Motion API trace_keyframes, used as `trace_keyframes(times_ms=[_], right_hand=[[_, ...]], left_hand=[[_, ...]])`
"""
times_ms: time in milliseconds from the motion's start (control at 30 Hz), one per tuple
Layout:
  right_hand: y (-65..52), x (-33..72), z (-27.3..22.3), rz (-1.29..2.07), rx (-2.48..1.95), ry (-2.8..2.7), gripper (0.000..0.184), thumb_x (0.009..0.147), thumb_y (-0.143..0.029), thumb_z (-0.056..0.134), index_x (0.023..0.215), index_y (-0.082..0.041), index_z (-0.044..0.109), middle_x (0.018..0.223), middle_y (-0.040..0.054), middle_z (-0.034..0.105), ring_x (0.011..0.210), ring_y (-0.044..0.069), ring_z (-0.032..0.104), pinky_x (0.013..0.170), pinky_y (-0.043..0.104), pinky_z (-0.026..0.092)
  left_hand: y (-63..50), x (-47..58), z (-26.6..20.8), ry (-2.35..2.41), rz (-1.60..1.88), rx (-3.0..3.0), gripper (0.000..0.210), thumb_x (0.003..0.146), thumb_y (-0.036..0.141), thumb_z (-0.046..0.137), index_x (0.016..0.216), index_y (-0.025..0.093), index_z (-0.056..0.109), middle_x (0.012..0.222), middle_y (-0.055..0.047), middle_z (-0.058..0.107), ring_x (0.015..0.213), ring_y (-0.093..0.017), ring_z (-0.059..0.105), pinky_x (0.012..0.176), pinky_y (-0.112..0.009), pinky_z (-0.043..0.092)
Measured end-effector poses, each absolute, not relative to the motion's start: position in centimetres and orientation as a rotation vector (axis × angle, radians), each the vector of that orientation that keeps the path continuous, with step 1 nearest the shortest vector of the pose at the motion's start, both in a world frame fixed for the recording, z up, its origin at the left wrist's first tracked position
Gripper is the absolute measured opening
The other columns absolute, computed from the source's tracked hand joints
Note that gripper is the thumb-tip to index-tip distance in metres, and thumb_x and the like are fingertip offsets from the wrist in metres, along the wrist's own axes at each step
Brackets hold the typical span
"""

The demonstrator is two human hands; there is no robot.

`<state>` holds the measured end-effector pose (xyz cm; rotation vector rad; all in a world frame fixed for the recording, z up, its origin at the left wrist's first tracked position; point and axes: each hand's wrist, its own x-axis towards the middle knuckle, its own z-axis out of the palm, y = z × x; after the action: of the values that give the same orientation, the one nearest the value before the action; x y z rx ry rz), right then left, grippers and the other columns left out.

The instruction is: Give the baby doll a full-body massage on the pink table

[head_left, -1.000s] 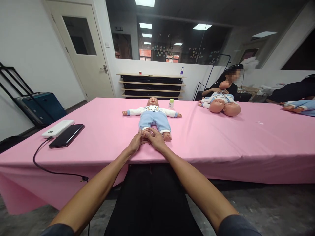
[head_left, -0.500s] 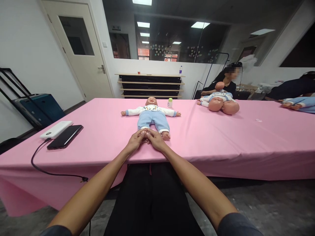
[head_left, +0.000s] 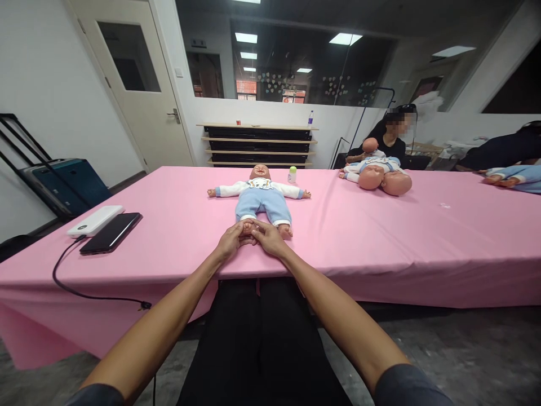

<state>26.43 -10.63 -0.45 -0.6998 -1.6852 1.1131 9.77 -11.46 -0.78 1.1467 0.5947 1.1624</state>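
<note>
A baby doll in a white top and light blue trousers lies on its back on the pink-covered table, arms stretched out and feet toward me. My left hand is wrapped round the doll's foot on the left side of the view. From the other side my right hand grips the same foot, thumb on top. Some of my fingers are hidden beneath it. The doll's other foot rests free beside my right hand.
A small bottle with a green cap stands by the doll's head. On the left lie a white power bank and a black phone with a cable. More dolls and a seated person are at the right.
My thumbs have moved apart, so the doll's toes now show between my hands. Both hands stay at the same foot.
</note>
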Motion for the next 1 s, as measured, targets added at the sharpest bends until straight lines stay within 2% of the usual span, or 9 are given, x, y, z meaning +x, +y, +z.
trace_keyframes(times_ms=[167,267,433,500,567,633,700,800,1000], right_hand=[[-10.8,26.5,-0.4,1.209,-0.698,-1.668,0.053,0.082,-0.025,0.06,0.134,-0.021,0.052,0.108,0.0059,0.067,0.076,0.013,0.061,0.063,0.025,0.053],[-11.0,26.4,-0.4,1.205,-0.69,-1.649,0.053,0.08,-0.023,0.061,0.132,-0.021,0.053,0.098,0.0048,0.066,0.07,0.012,0.059,0.059,0.024,0.051],[-11.2,26.3,-0.8,1.066,-0.834,-1.693,0.065,0.075,-0.022,0.066,0.137,-0.022,0.046,0.079,-0.001,0.059,0.061,0.01,0.052,0.053,0.023,0.046],[-11.4,26.3,-0.8,0.865,-0.924,-1.758,0.063,0.075,-0.025,0.067,0.135,-0.021,0.048,0.075,-0.0018,0.057,0.063,0.012,0.051,0.057,0.025,0.047],[-11.7,26.4,-0.6,0.625,-0.98,-1.797,0.06,0.077,-0.029,0.066,0.134,-0.019,0.049,0.079,0.0008,0.059,0.07,0.015,0.054,0.067,0.03,0.05],[-12.2,26.4,-0.2,0.425,-0.965,-1.819,0.061,0.079,-0.032,0.065,0.136,-0.019,0.047,0.095,0.0068,0.061,0.083,0.019,0.056,0.08,0.036,0.05],[-12.6,26.3,0.1,0.313,-0.897,-1.866,0.066,0.079,-0.032,0.067,0.14,-0.021,0.043,0.114,0.0118,0.057,0.101,0.024,0.054,0.092,0.042,0.046],[-12.9,26.0,0.5,0.344,-0.838,-1.964,0.075,0.078,-0.032,0.068,0.145,-0.024,0.036,0.126,0.0134,0.051,0.115,0.028,0.05,0.1,0.045,0.042],[-11.8,24.5,0.8,0.737,-0.867,-1.928,0.08,0.078,-0.034,0.071,0.148,-0.03,0.031,0.128,0.0094,0.056,0.115,0.028,0.055,0.101,0.046,0.042]], left_hand=[[-11.4,9.6,-0.3,0.596,1.128,1.051,0.053,0.093,0.052,0.043,0.126,0.012,0.056,0.107,-0.017,0.067,0.089,-0.025,0.067,0.081,-0.045,0.055],[-11.6,9.5,0.1,0.572,1.104,1.014,0.054,0.093,0.053,0.042,0.124,0.012,0.058,0.105,-0.016,0.067,0.091,-0.026,0.067,0.079,-0.043,0.056],[-11.9,9.3,0.8,0.516,1.132,0.917,0.045,0.092,0.048,0.047,0.114,0.012,0.062,0.084,-0.009,0.063,0.081,-0.02,0.064,0.078,-0.041,0.056],[-11.9,9.1,1.0,0.492,1.14,0.862,0.044,0.092,0.048,0.046,0.111,0.012,0.062,0.079,-0.006,0.06,0.079,-0.019,0.063,0.08,-0.043,0.055],[-11.9,8.9,1.1,0.466,1.129,0.824,0.044,0.092,0.049,0.044,0.108,0.012,0.062,0.078,-0.005,0.058,0.077,-0.019,0.062,0.08,-0.045,0.054],[-11.9,8.8,1.2,0.437,1.118,0.806,0.044,0.092,0.05,0.044,0.107,0.012,0.061,0.076,-0.005,0.057,0.073,-0.018,0.06,0.075,-0.043,0.055],[-12.0,8.7,1.2,0.415,1.126,0.8,0.045,0.092,0.051,0.043,0.107,0.013,0.061,0.075,-0.004,0.056,0.067,-0.016,0.057,0.068,-0.036,0.054],[-12.1,8.8,1.3,0.438,1.163,0.78,0.046,0.091,0.054,0.043,0.109,0.016,0.061,0.076,-0.004,0.057,0.064,-0.014,0.055,0.062,-0.029,0.05],[-12.0,9.2,1.4,0.463,1.247,0.855,0.046,0.092,0.055,0.042,0.103,0.015,0.063,0.078,-0.004,0.057,0.067,-0.013,0.053,0.063,-0.026,0.048]])
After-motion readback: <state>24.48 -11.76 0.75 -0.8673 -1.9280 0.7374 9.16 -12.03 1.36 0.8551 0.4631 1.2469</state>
